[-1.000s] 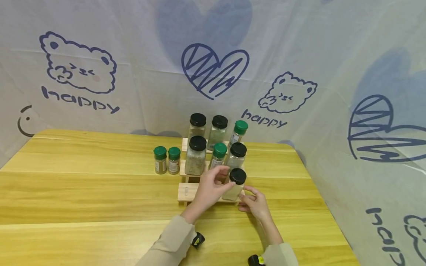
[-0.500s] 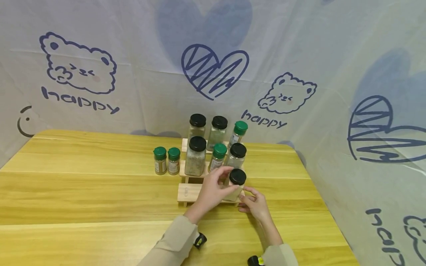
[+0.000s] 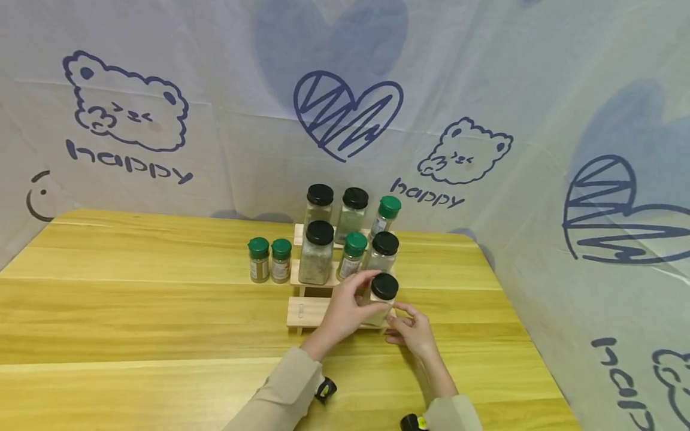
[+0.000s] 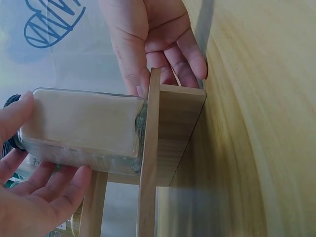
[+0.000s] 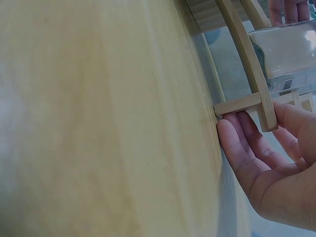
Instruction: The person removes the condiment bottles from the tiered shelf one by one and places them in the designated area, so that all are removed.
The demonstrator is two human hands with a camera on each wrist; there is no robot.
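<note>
On the right end of the lowest step of a wooden spice rack stands a square glass spice jar with a black lid and pale powder inside. My left hand grips this jar from its left, thumb on the near face near the top, fingers along the side. Upright, the jar has its base against the shelf board. My right hand holds the rack's right end. In the right wrist view its thumb is by the shelf edge and its fingers curl beneath, beside the leg. The thumb tip is partly hidden there.
Higher steps carry several jars: a tall black-lidded jar, a green-lidded bottle and others. Two small green-capped bottles stand left of the rack on the wooden table. A printed curtain hangs behind and at the right.
My left hand has shifted slightly right, its thumb reaching further across the front of the jar. The jar, the rack and my right hand stay almost where they were.
</note>
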